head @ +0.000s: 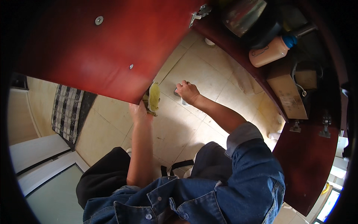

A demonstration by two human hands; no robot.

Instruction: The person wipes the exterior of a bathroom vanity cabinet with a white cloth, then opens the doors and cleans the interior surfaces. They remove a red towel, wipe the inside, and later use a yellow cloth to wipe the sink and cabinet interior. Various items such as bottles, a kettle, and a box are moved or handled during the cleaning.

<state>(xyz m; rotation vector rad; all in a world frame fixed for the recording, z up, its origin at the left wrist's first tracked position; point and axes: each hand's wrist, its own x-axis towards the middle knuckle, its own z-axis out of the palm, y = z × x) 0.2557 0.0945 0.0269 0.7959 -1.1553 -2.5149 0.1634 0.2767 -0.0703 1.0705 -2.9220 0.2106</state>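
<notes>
A yellow-green cloth [154, 96] is in my left hand [139, 112], which is at the lower corner of a glossy red cabinet door [112, 56]. The cloth lies along the door's edge, and part of that hand is hidden behind the door. My right hand [188, 91] is closed around a small container [184, 102], held above the tiled floor. Only its pale lower part and a dark part beside the fingers show, so its exact kind is unclear. Both forearms are bare below rolled denim sleeves.
The open cabinet at the right holds a pink bottle with a blue cap [268, 53], a cardboard box [289, 95] and a dark pot-like object. A second red door [304, 165] hangs open at the lower right. A checked mat [68, 112] lies on the floor at left, near a white-framed panel [56, 168].
</notes>
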